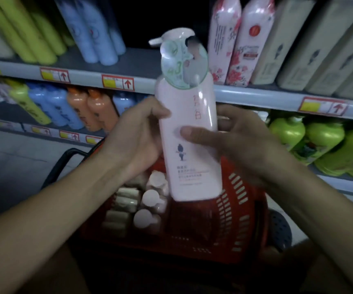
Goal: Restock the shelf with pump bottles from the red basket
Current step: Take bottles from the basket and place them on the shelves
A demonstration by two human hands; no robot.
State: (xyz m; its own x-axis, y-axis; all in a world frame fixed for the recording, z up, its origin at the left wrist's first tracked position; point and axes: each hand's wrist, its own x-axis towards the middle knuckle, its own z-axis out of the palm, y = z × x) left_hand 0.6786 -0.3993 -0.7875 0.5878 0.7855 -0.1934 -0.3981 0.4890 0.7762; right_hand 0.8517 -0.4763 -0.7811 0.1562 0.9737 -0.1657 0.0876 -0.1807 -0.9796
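Observation:
A tall pale pink pump bottle (pixel 190 158) with a white pump head and a round green tag on its neck is held upright above the red basket (pixel 241 209). My left hand (pixel 137 134) grips its left side. My right hand (pixel 230 136) grips the right side, thumb pressed across the front. Inside the basket stand several more pump bottles (pixel 150 209), seen from the top. Behind the bottle, the upper shelf (pixel 141 66) has a dark gap between the blue bottles and the pink floral bottles.
Yellow-green bottles (pixel 27 35) and blue bottles (pixel 92 32) stand on the upper shelf at left, pink floral bottles (pixel 239 39) and beige boxes (pixel 311 43) at right. Lower shelves hold orange bottles (pixel 95 109) and green bottles (pixel 324 141). The basket's black handle (pixel 63 164) sticks out left.

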